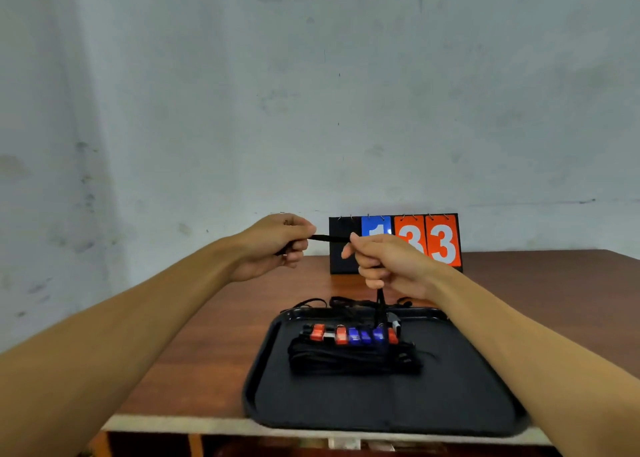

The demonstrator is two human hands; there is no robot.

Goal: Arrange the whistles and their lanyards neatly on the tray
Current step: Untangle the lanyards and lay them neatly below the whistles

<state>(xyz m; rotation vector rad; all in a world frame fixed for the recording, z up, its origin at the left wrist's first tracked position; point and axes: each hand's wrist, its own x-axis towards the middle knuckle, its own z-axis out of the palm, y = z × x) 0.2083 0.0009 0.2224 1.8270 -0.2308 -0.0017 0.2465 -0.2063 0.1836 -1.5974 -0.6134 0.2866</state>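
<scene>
A black tray (433,397) lies on the wooden table near its front edge. In its far half a row of red and blue whistles (353,334) rests on a bundle of folded black lanyards (349,359). My left hand (277,245) and my right hand (388,262) are raised above the tray, both pinching one black lanyard (329,238) stretched between them. From my right hand the lanyard hangs straight down to a blue whistle (378,334) in the row. More loose black lanyards (346,302) lie beyond the tray's far rim.
A flip scoreboard (394,243) showing a blue 1 and two orange 3s stands at the back of the table (194,346) against a pale wall. The tray's near half is bare black surface.
</scene>
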